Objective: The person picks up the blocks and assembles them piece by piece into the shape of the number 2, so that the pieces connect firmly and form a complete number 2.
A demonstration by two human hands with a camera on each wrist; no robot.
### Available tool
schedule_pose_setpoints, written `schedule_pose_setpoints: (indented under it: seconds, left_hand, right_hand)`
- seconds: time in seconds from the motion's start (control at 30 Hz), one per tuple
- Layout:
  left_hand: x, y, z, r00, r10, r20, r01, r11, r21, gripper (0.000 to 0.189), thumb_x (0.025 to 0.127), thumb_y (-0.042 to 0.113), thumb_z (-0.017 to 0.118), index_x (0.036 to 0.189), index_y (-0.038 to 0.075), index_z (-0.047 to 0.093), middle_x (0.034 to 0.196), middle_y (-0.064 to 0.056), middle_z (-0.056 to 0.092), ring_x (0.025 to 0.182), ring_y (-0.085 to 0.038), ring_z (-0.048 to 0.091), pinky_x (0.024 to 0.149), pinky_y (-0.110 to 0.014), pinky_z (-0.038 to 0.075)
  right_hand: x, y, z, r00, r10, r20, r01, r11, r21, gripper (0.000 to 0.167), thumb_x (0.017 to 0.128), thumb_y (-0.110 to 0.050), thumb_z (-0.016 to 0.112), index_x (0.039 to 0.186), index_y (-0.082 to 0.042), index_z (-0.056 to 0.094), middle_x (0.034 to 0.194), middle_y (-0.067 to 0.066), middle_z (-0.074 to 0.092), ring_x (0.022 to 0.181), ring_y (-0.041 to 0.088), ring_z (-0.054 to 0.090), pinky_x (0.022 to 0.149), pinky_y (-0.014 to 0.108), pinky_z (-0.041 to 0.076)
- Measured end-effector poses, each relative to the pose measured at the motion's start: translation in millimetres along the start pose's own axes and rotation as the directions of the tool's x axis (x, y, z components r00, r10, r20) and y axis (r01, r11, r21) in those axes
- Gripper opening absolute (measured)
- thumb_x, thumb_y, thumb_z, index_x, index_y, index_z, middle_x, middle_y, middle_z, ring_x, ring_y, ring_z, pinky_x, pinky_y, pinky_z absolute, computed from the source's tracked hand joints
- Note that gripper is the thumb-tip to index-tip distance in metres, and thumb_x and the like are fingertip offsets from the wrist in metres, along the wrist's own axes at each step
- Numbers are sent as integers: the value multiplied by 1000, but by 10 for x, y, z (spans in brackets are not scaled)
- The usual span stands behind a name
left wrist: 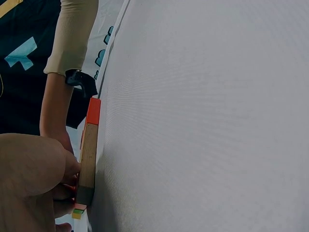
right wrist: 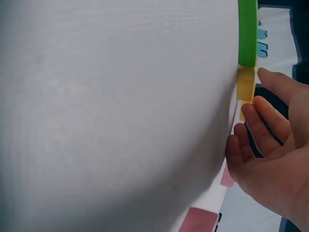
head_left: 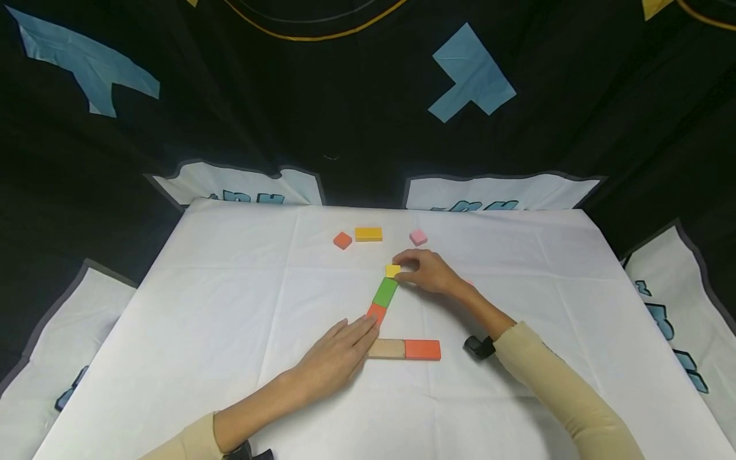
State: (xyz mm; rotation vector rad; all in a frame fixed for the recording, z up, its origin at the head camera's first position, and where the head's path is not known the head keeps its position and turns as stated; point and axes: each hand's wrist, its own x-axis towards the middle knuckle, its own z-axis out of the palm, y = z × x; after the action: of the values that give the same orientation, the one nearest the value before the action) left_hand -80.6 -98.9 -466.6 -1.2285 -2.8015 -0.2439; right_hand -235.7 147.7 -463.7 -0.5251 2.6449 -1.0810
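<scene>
My left hand lies with fingers extended over a slanting row of blocks, fingertips on an orange block and palm hiding the row's lower part. Beyond the orange block comes a green block, with a small yellow block at the far end. The thumb and index finger of my right hand pinch that yellow block at its near and far sides; its other fingers are bent. Beside my left hand, a plain wooden block meets a red-orange block end to end.
Toward the back of the white-covered table lie an orange block, a longer yellow block and a pink block. Another pinkish block sits close to my right hand, mostly hidden by that arm in the head view.
</scene>
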Motion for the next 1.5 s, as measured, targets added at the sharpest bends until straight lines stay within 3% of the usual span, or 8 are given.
schedule_pose_setpoints:
  seconds: [0.27,0.5,0.77,1.13,1.5]
  left_hand:
    - [-10,1,8,1000,-2,8,2,1000,-7,46,102,18,58,143,0,52,150,-14,47,138,-27,44,110,-48,38]
    - [-11,4,1,1000,7,-5,-7,1000,-9,45,101,17,59,142,-1,53,149,-15,47,137,-27,44,109,-49,38]
    - [-15,10,-5,1000,5,-5,-5,1000,-12,45,101,17,59,142,-1,53,149,-14,47,138,-27,44,110,-48,38]
    - [-18,17,-5,1000,3,-2,-3,1000,-18,46,101,17,59,142,-1,53,149,-14,47,138,-27,44,110,-48,37]
    - [-14,7,2,1000,8,-12,-8,1000,-13,46,100,17,60,142,0,53,149,-14,47,138,-27,44,110,-48,38]
  right_hand:
    - [-163,30,-211,996,61,-62,-56,995,83,39,90,-18,75,128,-8,67,128,7,63,123,28,53,102,44,46]
    - [-407,156,-427,989,73,-125,-67,997,49,42,91,-18,74,130,-6,66,134,11,61,126,32,51,105,48,42]
    - [-728,387,-584,985,85,-151,-73,994,83,45,91,-19,74,132,-3,63,137,15,58,126,35,50,106,52,41]
    - [-1019,620,-596,991,87,-106,-80,994,75,49,87,-13,78,131,0,61,135,20,57,123,38,51,105,53,41]
    - [-1033,698,-557,990,101,-97,-92,992,91,44,87,-9,78,128,0,63,133,21,58,124,39,52,106,53,41]
